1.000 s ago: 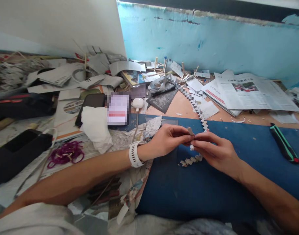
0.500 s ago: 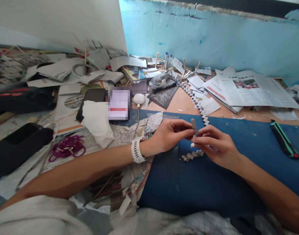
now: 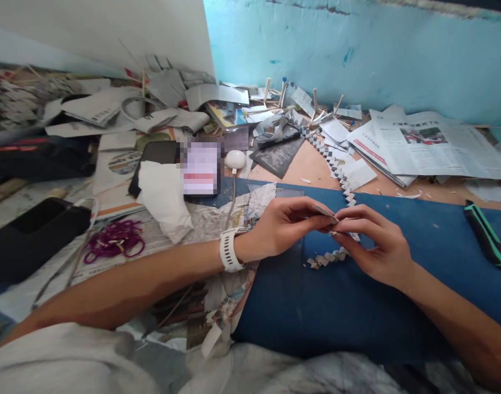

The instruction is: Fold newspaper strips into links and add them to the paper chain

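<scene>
Head view: my left hand (image 3: 283, 225) and right hand (image 3: 377, 246) pinch a folded paper strip (image 3: 324, 211) between fingertips, lying roughly level; paper chain (image 3: 330, 256) dangles below onto the blue mat (image 3: 357, 306); knife (image 3: 486, 241) far right.

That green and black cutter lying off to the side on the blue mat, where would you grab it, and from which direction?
Probably at mid-body, coming straight down from above. The cutter lies flat on the blue mat, long and narrow, with bare mat along both long sides, so fingers can close across its width. Its far end runs out of view, so that end is less sure.
</scene>
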Tool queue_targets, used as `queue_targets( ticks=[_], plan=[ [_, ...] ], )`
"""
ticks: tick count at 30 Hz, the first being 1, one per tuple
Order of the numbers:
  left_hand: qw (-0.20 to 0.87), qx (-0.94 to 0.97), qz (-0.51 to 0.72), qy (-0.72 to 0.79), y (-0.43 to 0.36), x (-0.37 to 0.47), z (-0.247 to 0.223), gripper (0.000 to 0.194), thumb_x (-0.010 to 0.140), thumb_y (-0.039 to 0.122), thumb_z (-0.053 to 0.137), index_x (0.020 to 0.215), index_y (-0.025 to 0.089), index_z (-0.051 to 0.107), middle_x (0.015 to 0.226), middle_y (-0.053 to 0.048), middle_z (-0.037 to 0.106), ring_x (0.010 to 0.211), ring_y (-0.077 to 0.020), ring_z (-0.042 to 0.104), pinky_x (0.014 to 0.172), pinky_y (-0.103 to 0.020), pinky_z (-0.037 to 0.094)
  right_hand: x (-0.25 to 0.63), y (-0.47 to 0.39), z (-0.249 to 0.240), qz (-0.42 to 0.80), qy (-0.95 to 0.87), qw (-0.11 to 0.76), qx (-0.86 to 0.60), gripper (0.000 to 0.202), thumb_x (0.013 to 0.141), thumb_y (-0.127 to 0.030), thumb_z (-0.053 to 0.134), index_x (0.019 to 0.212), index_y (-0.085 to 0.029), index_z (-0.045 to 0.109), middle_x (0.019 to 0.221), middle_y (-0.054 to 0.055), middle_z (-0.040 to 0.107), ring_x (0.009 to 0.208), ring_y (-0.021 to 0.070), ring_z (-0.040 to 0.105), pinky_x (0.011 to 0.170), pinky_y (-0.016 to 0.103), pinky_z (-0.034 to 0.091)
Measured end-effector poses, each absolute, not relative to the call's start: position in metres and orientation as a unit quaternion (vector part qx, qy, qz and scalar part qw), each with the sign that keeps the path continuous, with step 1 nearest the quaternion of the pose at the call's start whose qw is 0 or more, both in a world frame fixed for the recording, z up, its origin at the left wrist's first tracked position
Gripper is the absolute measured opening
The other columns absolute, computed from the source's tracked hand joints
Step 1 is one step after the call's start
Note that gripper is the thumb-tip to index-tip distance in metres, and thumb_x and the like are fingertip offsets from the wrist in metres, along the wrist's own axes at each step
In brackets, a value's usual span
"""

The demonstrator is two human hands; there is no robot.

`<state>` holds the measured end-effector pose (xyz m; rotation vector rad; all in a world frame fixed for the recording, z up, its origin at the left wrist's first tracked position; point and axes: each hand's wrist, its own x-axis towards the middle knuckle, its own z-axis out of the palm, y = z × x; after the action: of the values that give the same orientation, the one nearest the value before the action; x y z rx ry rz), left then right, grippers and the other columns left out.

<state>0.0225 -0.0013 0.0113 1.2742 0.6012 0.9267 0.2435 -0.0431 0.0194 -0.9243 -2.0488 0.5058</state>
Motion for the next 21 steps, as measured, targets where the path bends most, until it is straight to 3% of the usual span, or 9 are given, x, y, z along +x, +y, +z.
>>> queue_targets(
  ticks=[7, 17, 21],
  plan=[
    [0.685, 0.548, 0.401, 0.264, -0.002, 0.015, 0.010, 0.016, 0.089, 0.024, 0.079, 0.102, 0.013, 0.079, 0.093, -0.007, 0.081, 0.091, -0.0187, 0.080, 0.089, -0.029, 0.066, 0.243, -0.047, 0.015, 0.210, -0.764, 0.461, -0.400, 0.030, 0.087, -0.006, 0.076, 0.109, -0.027, 0.075, 0.106, 0.005, 0.080, 0.096, 0.0230, 0.078, 0.088, 0.039, 0.063],
    [0.671, 0.569, 0.401, 0.254, -0.009, 0.018, 0.006, 0.027, 0.086, 0.024, 0.082, 0.111, 0.014, 0.077, 0.106, -0.009, 0.080, 0.103, -0.0222, 0.078, 0.097, -0.032, 0.065, 0.239, -0.049, 0.020, 0.174, -0.747, 0.455, -0.453, 0.020, 0.088, -0.013, 0.078, 0.101, -0.029, 0.077, 0.098, 0.004, 0.077, 0.086, 0.0206, 0.074, 0.076, 0.035, 0.061],
    [0.633, 0.606, 0.404, 0.261, -0.012, 0.019, 0.007, 0.034, 0.086, 0.025, 0.081, 0.118, 0.016, 0.076, 0.112, -0.010, 0.080, 0.108, -0.0237, 0.077, 0.100, -0.034, 0.063, 0.238, -0.052, 0.018, 0.198, -0.741, 0.464, -0.443, 0.019, 0.089, -0.014, 0.077, 0.102, -0.029, 0.075, 0.098, 0.003, 0.077, 0.089, 0.0222, 0.075, 0.081, 0.037, 0.063]
  ],
)
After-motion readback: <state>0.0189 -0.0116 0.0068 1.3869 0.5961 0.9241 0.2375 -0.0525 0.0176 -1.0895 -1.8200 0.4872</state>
